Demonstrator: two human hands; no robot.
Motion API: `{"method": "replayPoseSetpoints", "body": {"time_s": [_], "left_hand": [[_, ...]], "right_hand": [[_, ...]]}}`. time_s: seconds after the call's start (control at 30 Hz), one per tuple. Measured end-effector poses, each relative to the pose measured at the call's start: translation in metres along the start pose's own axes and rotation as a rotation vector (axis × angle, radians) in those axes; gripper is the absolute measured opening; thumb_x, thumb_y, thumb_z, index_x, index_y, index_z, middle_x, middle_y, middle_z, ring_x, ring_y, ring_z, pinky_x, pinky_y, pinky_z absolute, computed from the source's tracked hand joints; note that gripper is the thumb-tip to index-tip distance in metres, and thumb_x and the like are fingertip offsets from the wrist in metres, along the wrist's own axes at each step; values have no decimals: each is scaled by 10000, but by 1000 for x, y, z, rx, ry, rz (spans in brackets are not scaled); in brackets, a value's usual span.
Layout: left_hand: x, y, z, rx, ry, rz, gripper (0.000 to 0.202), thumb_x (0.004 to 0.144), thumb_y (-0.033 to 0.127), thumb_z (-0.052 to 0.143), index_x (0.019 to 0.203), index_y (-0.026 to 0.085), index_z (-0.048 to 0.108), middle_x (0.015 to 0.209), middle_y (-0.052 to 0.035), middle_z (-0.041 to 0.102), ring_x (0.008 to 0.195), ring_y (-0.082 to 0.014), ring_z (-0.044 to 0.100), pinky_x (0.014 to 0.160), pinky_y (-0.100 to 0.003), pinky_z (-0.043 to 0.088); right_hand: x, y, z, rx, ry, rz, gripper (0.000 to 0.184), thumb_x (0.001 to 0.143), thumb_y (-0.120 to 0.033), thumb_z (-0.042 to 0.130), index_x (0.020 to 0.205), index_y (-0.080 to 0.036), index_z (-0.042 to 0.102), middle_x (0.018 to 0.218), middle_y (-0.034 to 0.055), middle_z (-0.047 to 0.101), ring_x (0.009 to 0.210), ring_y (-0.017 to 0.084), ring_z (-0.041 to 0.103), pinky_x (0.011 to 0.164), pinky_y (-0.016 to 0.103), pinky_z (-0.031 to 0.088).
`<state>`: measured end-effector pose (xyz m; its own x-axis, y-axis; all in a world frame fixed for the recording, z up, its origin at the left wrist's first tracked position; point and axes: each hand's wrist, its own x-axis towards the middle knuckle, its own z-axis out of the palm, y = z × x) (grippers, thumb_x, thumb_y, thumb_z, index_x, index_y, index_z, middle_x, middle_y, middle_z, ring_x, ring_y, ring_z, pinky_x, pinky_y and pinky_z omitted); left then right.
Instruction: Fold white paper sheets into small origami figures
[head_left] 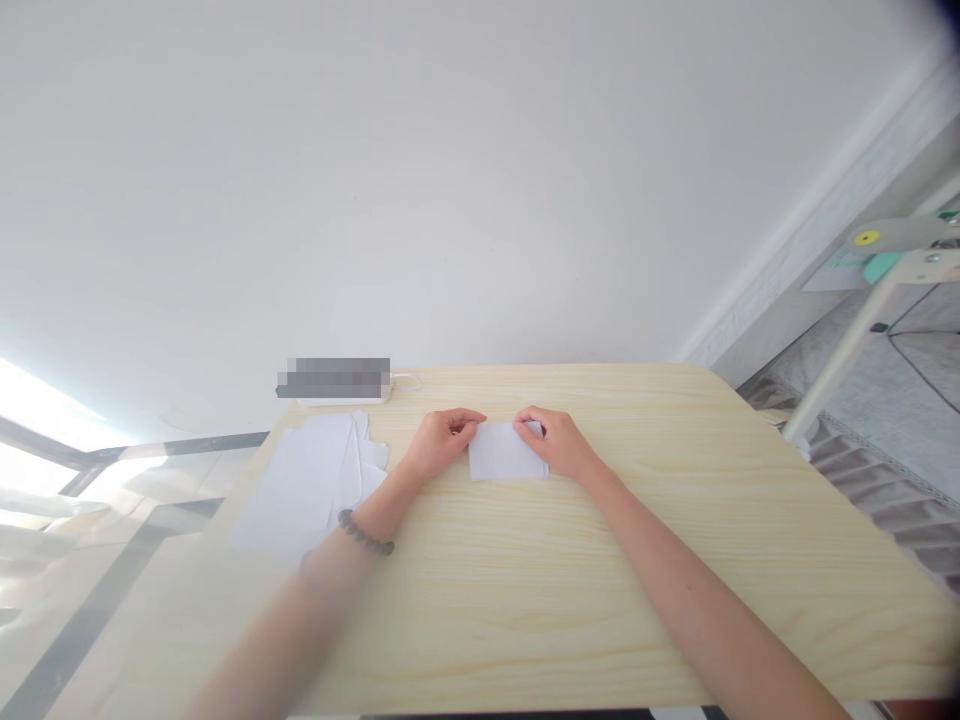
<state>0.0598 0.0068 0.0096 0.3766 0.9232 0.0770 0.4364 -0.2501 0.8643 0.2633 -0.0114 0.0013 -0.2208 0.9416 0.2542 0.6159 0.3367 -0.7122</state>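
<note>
A small folded white paper (504,453) lies on the light wooden table (570,590). My left hand (441,441) rests at the paper's left edge, fingers curled and pinching its top left corner. My right hand (556,441) presses on the paper's right side, fingers bent over its top right corner. A dark bead bracelet (364,533) is on my left wrist.
A loose stack of white paper sheets (309,478) lies at the left of the table. A white flat device with a cable (341,385) sits at the far edge by the wall. A stand with a pale pole (847,350) is on the floor at right.
</note>
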Motion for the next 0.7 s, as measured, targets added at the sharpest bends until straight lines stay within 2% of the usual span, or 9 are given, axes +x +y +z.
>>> {"method": "replayPoseSetpoints", "body": {"time_s": [0.17,0.4,0.6,0.7], "left_hand": [[-1,3,2,-6,-9,27,321,748,415,489,862,170,663,898,-39,672,772,-173,594,660,-242,451],[-2,4,1,41,-23,61,293,762,390,468,754,161,651,818,-24,671,739,-164,585,663,-237,432],[-1,7,-1,41,10,39,314,749,404,463,769,157,655,843,-34,670,772,-183,589,683,-247,438],[-1,7,-2,47,5,13,326,749,417,460,785,157,655,860,-35,670,785,-189,590,681,-250,441]], "right_hand": [[-2,-4,2,11,-12,-18,186,790,-287,428,779,-198,590,783,11,631,645,118,523,545,223,366],[-3,-11,8,18,-50,-57,183,799,-271,429,812,-199,597,801,12,638,664,117,527,585,229,377],[2,-3,-2,-91,-58,-83,229,813,-232,405,810,-217,634,816,13,654,691,130,532,767,310,372],[2,1,-6,-30,-77,-48,243,818,-235,391,826,-215,633,865,23,649,751,139,544,723,291,397]]}}
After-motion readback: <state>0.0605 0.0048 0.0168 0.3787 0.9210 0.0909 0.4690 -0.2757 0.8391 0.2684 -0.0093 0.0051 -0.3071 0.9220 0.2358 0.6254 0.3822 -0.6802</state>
